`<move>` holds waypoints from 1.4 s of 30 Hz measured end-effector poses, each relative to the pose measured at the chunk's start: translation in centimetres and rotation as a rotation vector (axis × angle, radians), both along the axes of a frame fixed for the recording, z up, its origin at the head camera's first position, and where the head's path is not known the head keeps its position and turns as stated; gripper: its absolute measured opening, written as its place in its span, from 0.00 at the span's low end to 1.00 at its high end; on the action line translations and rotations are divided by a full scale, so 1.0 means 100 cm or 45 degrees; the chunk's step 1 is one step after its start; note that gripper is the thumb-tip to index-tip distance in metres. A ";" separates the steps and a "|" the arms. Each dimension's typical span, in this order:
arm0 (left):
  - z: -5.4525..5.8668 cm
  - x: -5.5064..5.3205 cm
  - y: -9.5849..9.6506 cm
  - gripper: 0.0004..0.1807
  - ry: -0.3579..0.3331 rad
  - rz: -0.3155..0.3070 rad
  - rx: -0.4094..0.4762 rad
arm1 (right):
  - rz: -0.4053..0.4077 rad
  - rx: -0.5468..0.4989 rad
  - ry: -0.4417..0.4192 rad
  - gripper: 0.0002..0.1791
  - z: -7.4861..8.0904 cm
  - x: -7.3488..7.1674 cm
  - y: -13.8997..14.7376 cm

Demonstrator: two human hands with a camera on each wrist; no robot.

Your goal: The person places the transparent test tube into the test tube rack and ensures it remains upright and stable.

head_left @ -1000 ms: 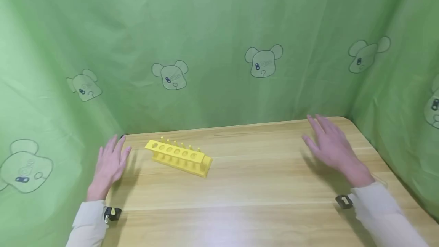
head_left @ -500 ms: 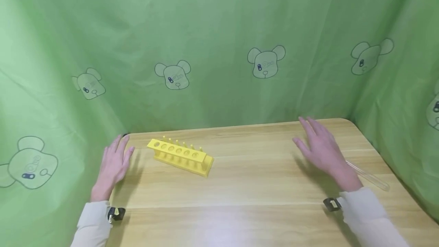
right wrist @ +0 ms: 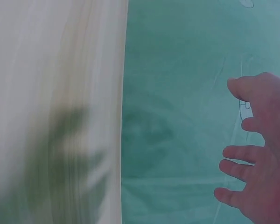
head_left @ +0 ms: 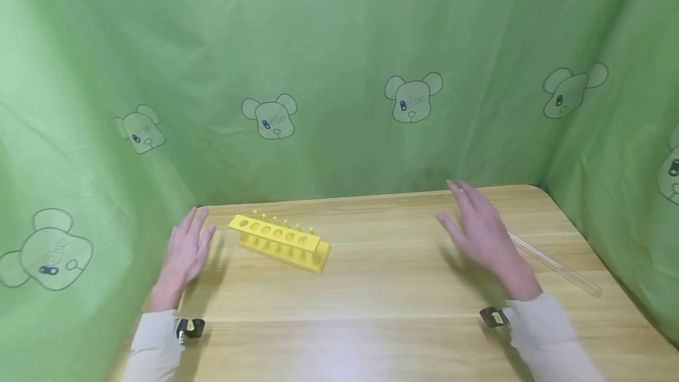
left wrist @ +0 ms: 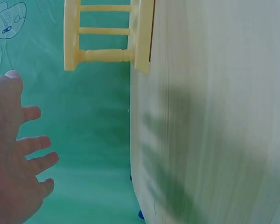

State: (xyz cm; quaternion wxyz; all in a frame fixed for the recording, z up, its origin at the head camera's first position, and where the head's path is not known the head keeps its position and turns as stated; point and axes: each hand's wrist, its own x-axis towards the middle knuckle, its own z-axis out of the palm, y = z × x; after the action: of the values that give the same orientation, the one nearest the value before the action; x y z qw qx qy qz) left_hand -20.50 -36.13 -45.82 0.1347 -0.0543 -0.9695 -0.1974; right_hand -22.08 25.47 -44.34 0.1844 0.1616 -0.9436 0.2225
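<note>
A yellow test tube rack [head_left: 281, 241] with a row of round holes and a row of pegs stands on the left half of the table. Left of it, the left hand [head_left: 184, 252] hovers over the table edge, fingers extended and holding nothing. Over the right half hovers the right hand [head_left: 480, 234], its fingers also spread and nothing in them. Just right of that hand a clear glass test tube [head_left: 557, 265] lies on the wood, its far end partly hidden by the hand. In the left wrist view the rack [left wrist: 109, 55] appears beyond the thumb.
The wooden table [head_left: 371, 287] has rounded far corners. A green curtain [head_left: 339, 152] printed with bear heads hangs around its back and sides. Black wrist cameras [head_left: 494, 316] sit on both cuffs.
The right hand has moved left, uncovering more of the test tube. The left hand has shifted slightly right in the head view. The rack stays put on the table.
</note>
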 end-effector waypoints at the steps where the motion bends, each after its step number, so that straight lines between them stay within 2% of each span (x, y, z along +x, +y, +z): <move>1: -0.001 -0.001 0.001 0.34 0.003 -0.003 0.004 | -0.001 -0.006 -0.003 0.43 0.000 0.000 -0.001; 7: -0.003 -0.006 0.008 0.34 0.034 -0.014 0.044 | 0.002 -0.025 -0.004 0.44 -0.001 0.001 -0.009; 12: -0.002 -0.009 0.012 0.34 0.072 -0.014 0.088 | 0.017 -0.059 0.009 0.44 0.002 0.001 -0.016; 20: -0.002 -0.007 0.015 0.34 0.074 -0.015 0.113 | 0.005 -0.089 -0.043 0.44 0.007 0.003 -0.028; 28: -0.004 -0.009 0.020 0.32 0.159 -0.023 0.167 | 0.046 -0.159 -0.028 0.44 0.012 0.002 -0.042; 37: -0.001 -0.009 0.033 0.31 0.188 -0.026 0.299 | 0.052 -0.147 -0.053 0.44 0.013 0.000 -0.053; 42: -0.002 -0.009 0.035 0.31 0.186 0.004 0.332 | 0.063 -0.144 -0.051 0.42 0.016 -0.003 -0.062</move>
State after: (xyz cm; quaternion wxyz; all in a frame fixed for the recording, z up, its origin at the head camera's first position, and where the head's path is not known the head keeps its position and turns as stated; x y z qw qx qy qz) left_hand -21.40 -32.65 -46.03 0.2111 -0.0491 -0.9234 -0.3168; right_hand -22.43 19.25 -42.79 0.1688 0.1699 -0.9287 0.2830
